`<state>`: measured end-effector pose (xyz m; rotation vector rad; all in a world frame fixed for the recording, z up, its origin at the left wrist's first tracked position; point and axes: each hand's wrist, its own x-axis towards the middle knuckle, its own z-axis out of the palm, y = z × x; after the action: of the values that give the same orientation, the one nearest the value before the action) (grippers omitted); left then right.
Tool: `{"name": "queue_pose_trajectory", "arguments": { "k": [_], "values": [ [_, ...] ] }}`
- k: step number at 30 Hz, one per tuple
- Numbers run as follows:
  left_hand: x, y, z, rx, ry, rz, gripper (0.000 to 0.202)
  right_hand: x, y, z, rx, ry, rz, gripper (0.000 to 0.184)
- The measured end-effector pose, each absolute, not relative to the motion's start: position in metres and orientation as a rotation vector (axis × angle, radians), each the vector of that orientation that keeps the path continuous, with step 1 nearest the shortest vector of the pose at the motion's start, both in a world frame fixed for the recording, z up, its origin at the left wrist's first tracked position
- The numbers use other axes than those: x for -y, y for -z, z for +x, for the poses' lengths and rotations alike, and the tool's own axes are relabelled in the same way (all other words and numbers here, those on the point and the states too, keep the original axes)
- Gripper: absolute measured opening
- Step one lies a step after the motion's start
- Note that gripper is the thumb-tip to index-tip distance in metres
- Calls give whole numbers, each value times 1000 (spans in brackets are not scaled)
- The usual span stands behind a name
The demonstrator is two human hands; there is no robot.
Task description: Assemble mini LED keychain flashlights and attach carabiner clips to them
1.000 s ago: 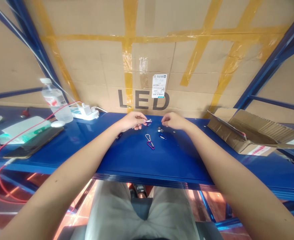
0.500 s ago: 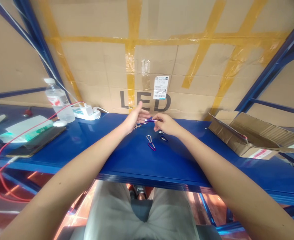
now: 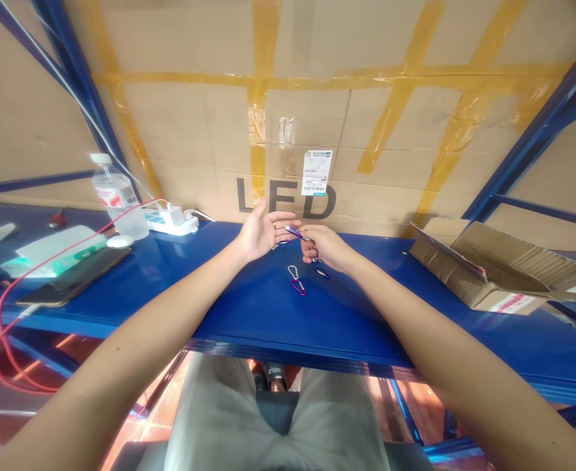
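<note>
My left hand (image 3: pixel 261 232) is raised palm up over the blue shelf (image 3: pixel 248 307), fingers spread, with something small and dark on its palm. My right hand (image 3: pixel 324 245) pinches a small purple cylinder (image 3: pixel 295 232), its tip pointing at the left palm. On the shelf just below lie a silver carabiner (image 3: pixel 293 271), a pink-purple carabiner (image 3: pixel 297 286) and a blue carabiner (image 3: pixel 321 272).
A water bottle (image 3: pixel 116 196), a white power strip (image 3: pixel 170 219) with a red cable (image 3: pixel 37 268), a dark phone (image 3: pixel 72 278) and white packets (image 3: pixel 47 245) sit at the left. An open cardboard box (image 3: pixel 493 268) lies at the right. A taped cardboard wall marked LED (image 3: pixel 288 196) stands behind.
My left hand let go and opened palm up. My right hand moved left from the small parts on the shelf and took the purple cylinder, lifting it toward the left palm.
</note>
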<state>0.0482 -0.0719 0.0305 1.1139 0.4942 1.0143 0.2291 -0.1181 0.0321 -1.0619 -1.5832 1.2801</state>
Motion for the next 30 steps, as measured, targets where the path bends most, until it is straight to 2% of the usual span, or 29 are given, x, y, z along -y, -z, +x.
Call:
{"name": "queue_pose_trajectory", "arguments": {
  "k": [2,5,7,10,30],
  "values": [
    [72,-30,47,-441,-1023,1063,80,117,-32,229,1627,-1181,-1111,14],
    [71,-28,46,-377,-1029,999,83,119,-31,227,1814,-787,-1286,19],
    [71,-26,45,-343,-1021,970,83,122,-29,224,1957,-541,-1307,22],
    [71,-23,45,-323,-978,963,84,129,-28,218,2090,-350,-1280,28],
    [70,-22,46,-239,-873,949,85,146,-35,209,2065,-119,-1321,30]
  ]
}}
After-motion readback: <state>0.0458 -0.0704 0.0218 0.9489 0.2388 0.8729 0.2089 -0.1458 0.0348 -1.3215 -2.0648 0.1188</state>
